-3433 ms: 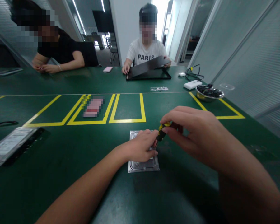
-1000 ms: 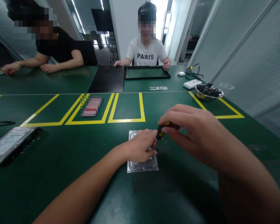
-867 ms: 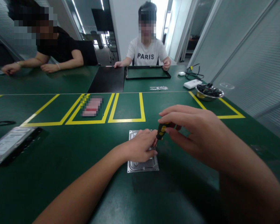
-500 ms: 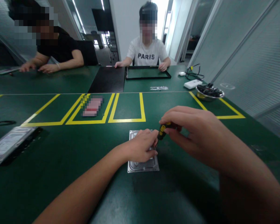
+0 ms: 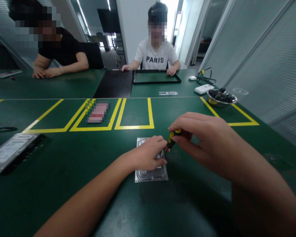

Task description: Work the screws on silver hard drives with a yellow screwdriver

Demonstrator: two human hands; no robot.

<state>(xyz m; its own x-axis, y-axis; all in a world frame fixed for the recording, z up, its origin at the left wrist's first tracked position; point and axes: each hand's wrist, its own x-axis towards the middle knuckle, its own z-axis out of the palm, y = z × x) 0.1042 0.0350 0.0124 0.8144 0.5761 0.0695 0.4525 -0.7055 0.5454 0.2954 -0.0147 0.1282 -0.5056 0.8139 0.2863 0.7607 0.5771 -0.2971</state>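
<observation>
A silver hard drive (image 5: pixel 151 175) lies flat on the green table in front of me. My left hand (image 5: pixel 151 153) rests across its middle, fingers curled over the right side and covering much of the top. In my right hand (image 5: pixel 199 138), thumb and fingers pinch the black and yellow handle of a screwdriver (image 5: pixel 172 139). The screwdriver slants down toward the drive's right edge, beside my left fingertips. Its tip is hidden there, so I cannot tell what it touches.
Another hard drive (image 5: pixel 11 149) lies at the left. Yellow tape (image 5: pixel 134 127) marks areas, one holding a blurred pink item (image 5: pixel 98 113). A metal bowl (image 5: pixel 222 102) of dark parts stands far right. Across the table, one person holds a black frame (image 5: pixel 158 82) beside a dark panel (image 5: pixel 114 84).
My hands stay almost in place; my left fingers shift slightly beside the screwdriver. The person at far left has drawn their hands together, away from the flat object.
</observation>
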